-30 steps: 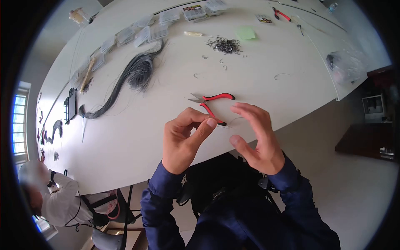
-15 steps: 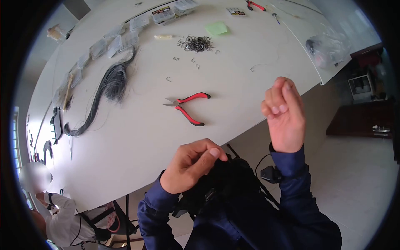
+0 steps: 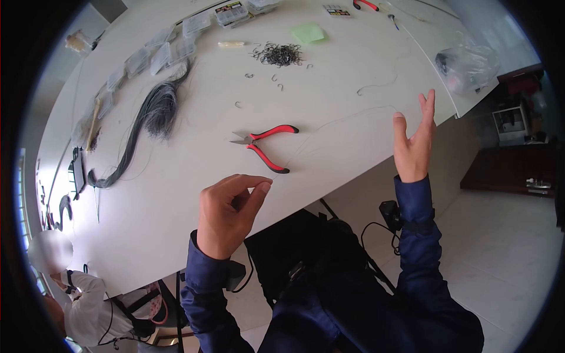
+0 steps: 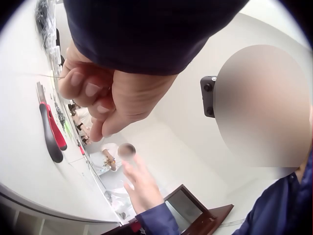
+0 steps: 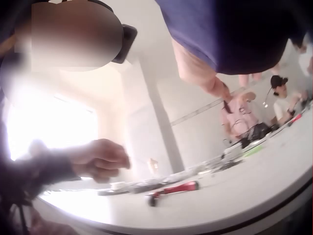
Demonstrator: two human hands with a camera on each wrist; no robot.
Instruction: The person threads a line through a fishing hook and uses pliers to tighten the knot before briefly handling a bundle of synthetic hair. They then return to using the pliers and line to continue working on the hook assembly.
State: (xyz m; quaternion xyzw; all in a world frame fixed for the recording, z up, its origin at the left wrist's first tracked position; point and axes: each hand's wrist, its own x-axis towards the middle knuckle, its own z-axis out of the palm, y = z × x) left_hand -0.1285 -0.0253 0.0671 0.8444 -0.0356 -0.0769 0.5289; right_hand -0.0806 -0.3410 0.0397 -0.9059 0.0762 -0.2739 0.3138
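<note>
In the head view my left hand (image 3: 228, 213) pinches the end of a thin fishing line (image 3: 353, 113) between thumb and forefinger. The strand bows over the table towards my right hand (image 3: 415, 147), which is raised at the table's right edge with fingers straight and thumb apart. Just beyond the left fingertips lie red-and-black pliers (image 3: 272, 162), jaws spread and pointing left. A short piece of line (image 4: 49, 76) sticks out from the left fingertips in the left wrist view. Farther right on the table rests a fish hook (image 3: 360, 92) with line tied to it.
A pile of dark fish hooks (image 3: 279, 54) lies mid-table, several loose ones near it. A long bundle of grey strands (image 3: 162, 112) stretches along the left. Behind are clear plastic boxes (image 3: 197, 23), a green paper (image 3: 308, 33) and a plastic bag (image 3: 471, 67). Another person (image 3: 94, 312) sits at left.
The hands have moved apart; my right hand, half curled earlier, has opened. My left hand, lowered near the lap half a second ago, has risen back over the table edge. The pliers stayed put.
</note>
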